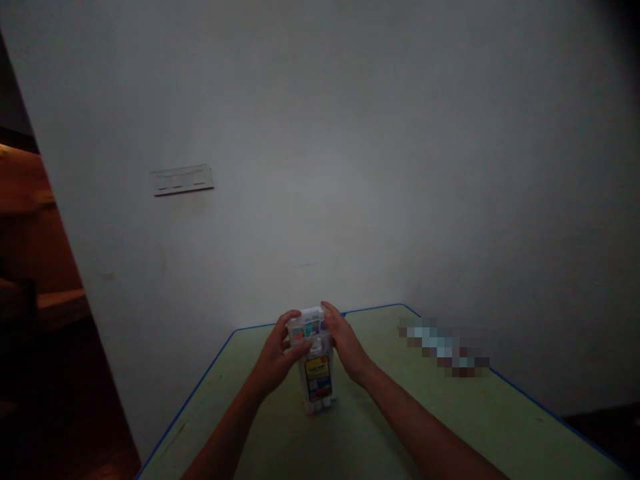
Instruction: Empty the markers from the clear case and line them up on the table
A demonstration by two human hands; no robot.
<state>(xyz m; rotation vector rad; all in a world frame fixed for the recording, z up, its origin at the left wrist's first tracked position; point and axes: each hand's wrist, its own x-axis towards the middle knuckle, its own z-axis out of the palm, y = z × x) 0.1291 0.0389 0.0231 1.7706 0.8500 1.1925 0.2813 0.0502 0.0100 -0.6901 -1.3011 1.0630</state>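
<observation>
A clear plastic marker case (319, 380) stands upright on the table, with a dark, yellow-topped label on its front. Pale marker ends show at its bottom, and colours show through its upper part. My left hand (281, 352) grips the top left side, its thumb across the front near the white latch and its fingers around the upper corner. On the other side, my right hand (345, 339) is wrapped against the upper right edge, fingertips at the top. Part of the case's upper sides is hidden behind my hands.
The pale green table (270, 447) has a blue edge and meets a plain wall (350, 167). A blurred-out object (443, 348) lies at the table's right side. A switch panel (183, 180) is on the wall at left. Beyond the wall's left edge is a dark reddish area.
</observation>
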